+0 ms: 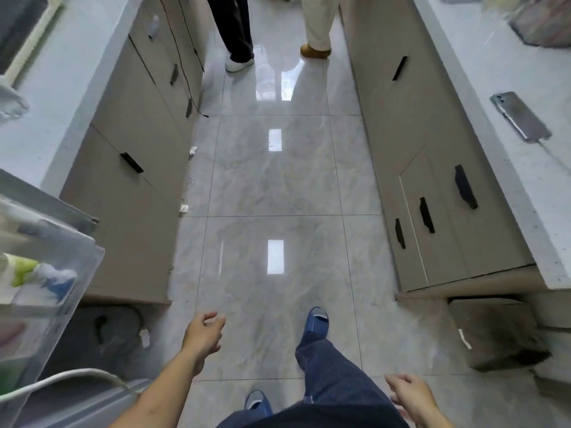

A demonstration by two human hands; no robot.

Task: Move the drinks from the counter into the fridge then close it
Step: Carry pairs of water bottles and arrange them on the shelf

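— Drinks: where do they stand in this kitchen aisle?

— Blurred bottles (pixel 46 279) with green and blue labels sit in the clear door shelf (pixel 89 273) of the open fridge, at the left edge of the view. Whether any remain on the counters cannot be told.

— And the fingers?

— Relaxed on both sides, grasping nothing. The left hand (pixel 202 335) hangs out over the glossy tiled floor (pixel 278 186), fingers loosely curled, forearm bare. The right hand (pixel 411 396) hovers low at the right, fingers loosely spread, beside a leg in dark jeans (pixel 327 375).

— Further out?

— Blue slippers — one (pixel 315 324) stepping forward, one (pixel 256 403) below. Beige cabinets (pixel 133 125) with black handles line both sides under pale counters. A phone (pixel 520 115) lies on the right counter (pixel 494 57), a cable at its near end. Two bystanders' legs — dark trousers (pixel 234 26) with a white shoe, cream trousers (pixel 318 20) with a tan shoe — stand at the far end.
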